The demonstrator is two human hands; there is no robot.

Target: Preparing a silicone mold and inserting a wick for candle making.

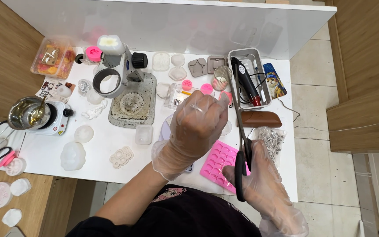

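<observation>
Both my hands wear clear plastic gloves. My right hand [259, 175] grips the black handles of a long pair of scissors [241, 127], whose blades point up and away toward a small ribbed pink cup [220, 79]. My left hand [198, 125] is raised over the white table [106, 145] with its fingers curled; its fingertips pinch something small and pink near the blades, too hidden to name. Below the hands lies a pink silicone mould [218, 164] with several small cavities.
A stereo microscope [119, 70] stands on a speckled base. At left a small hotplate [51, 120] carries a metal pot. White and pink silicone moulds lie scattered about. A grey basket [257, 55] holds a black tool; a brown case [259, 119] lies beside it.
</observation>
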